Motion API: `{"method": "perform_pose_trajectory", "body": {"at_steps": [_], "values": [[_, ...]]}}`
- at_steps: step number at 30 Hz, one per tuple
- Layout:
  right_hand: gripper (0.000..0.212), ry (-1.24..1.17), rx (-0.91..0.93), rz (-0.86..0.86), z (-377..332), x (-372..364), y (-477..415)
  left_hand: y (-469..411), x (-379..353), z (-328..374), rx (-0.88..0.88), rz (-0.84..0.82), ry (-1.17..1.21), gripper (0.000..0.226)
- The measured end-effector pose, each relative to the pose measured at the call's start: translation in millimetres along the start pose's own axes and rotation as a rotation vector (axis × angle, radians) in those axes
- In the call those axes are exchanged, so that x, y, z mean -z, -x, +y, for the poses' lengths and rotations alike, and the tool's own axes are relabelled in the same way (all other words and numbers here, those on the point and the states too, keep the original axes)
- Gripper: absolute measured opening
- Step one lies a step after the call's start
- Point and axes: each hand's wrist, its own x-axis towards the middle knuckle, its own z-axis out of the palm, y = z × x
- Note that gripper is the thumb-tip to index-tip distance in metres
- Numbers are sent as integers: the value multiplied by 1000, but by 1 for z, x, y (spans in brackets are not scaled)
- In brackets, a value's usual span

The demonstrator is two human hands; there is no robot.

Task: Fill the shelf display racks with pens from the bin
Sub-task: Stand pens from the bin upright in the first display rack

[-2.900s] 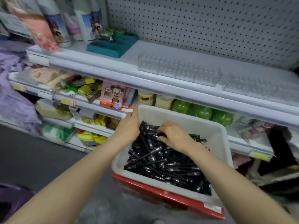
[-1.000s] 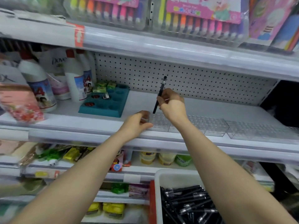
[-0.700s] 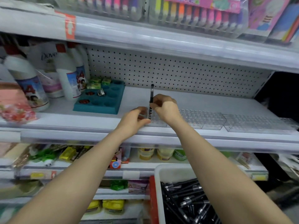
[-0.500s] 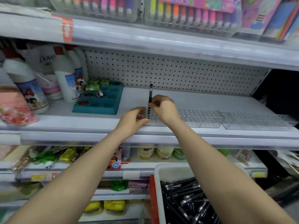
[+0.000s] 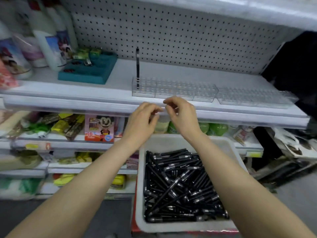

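One black pen (image 5: 137, 66) stands upright in the left end of a clear plastic display rack (image 5: 175, 91) on the white shelf (image 5: 120, 78); a second clear rack (image 5: 253, 99) lies to its right. Below, a white bin (image 5: 142, 177) holds several black pens (image 5: 181, 184). My left hand (image 5: 143, 121) and my right hand (image 5: 182, 115) hover side by side in front of the shelf edge, above the bin's far rim. Their fingers hang loosely curled and hold nothing.
A teal holed tray (image 5: 89, 71) and white bottles (image 5: 49, 42) stand at the shelf's left. Pegboard (image 5: 171, 31) backs the shelf. Lower shelves hold packaged toys (image 5: 99, 127) and green items (image 5: 216, 128). Dark floor lies lower left.
My right hand let go of the pen, which now stands in the rack. Both hands have drawn back from the rack to below the shelf edge. The view has tipped down toward the bin.
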Motion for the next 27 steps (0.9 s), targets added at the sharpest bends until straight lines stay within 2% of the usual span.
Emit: {"method": "perform_pose_trajectory", "body": {"at_steps": [3,6,9,12,15,18,20,24,27], "values": [[24,19,-68,-93,25,10,43,31,-36,1,42,-140,-74,31],[29,88,-146,-332,51,13,75,53,-57,1,59,-227,-206,42],[29,186,-142,-528,69,9,96,63,-63,5,40,-237,-307,51],[23,281,-51,-558,73,2,110,63,-62,8,39,-218,-330,53],[26,341,3,-575,73,-3,111,62,-61,9,44,-209,-341,53],[25,299,-6,-610,74,-2,109,65,-62,11,11,-212,-380,55],[17,289,-15,-635,74,1,108,66,-62,11,-2,-219,-415,56],[21,368,-50,-749,70,7,107,68,-62,12,-2,-239,-449,59],[14,373,-57,-793,67,15,100,67,-61,12,15,-243,-417,55]]}}
